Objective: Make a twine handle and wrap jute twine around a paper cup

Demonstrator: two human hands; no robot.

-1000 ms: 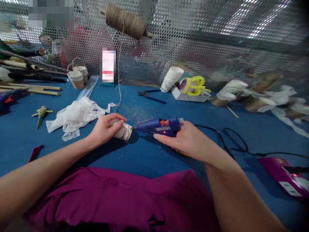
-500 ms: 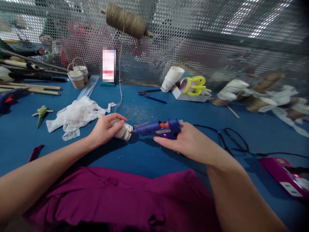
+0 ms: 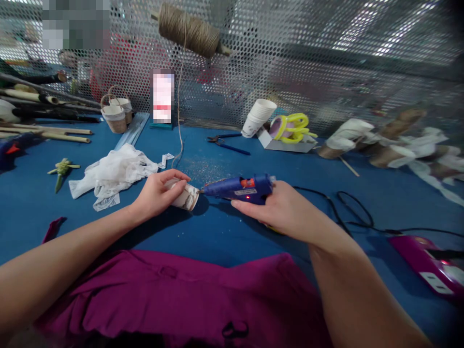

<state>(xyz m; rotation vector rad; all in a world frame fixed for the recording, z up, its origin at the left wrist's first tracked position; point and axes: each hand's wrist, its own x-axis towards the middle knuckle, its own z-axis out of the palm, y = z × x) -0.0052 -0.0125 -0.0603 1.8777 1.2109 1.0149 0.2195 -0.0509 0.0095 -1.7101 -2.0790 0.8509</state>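
Observation:
My left hand [image 3: 159, 193] is closed around a small white paper cup [image 3: 187, 197], which lies tilted on its side with one end facing right. A blue hot glue gun [image 3: 235, 187] is gripped in my right hand [image 3: 279, 208], a small red light glowing on its side. The gun's nozzle is at the upper part of the cup's right end; whether it touches cannot be made out. Twine [image 3: 181, 130] runs down from a large spool [image 3: 189, 30] towards the cup, its lower end hidden behind my left fingers.
Crumpled white lace [image 3: 116, 169] lies left of the cup. Behind are pliers [image 3: 230, 145], stacked paper cups [image 3: 259, 118], yellow-handled scissors [image 3: 290, 128] and small twine-handled buckets [image 3: 115, 118]. Ribbon rolls [image 3: 346, 137] stand right. A black cable [image 3: 351, 208] runs near a magenta power strip [image 3: 427, 266].
The glue gun has risen slightly and its nozzle has shifted a little along the cup's end. My left hand and the cup stay almost where they were.

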